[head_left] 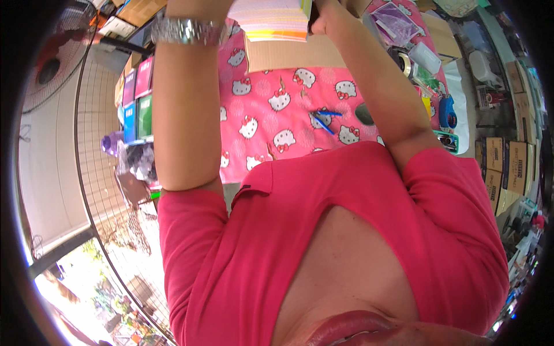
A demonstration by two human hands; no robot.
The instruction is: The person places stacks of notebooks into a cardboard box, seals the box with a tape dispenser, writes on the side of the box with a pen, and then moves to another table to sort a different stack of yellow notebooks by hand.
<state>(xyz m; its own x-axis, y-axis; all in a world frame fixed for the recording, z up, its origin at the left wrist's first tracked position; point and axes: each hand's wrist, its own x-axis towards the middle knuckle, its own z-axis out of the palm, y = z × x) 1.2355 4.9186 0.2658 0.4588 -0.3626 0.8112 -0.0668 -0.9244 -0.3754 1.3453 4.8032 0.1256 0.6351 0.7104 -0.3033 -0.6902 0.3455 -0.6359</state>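
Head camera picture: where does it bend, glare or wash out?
Head view: the mesh screen bows toward the left rim, and the corners go black; head view: the outdoor patch at lower left is washed out; head view: the silvery wristband left of the paper stack glints.

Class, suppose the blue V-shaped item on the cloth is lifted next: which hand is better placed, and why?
Probably the right hand: the right forearm runs nearer the blue V-shaped item. The left hand is mostly out of view; the left forearm lies farther away.
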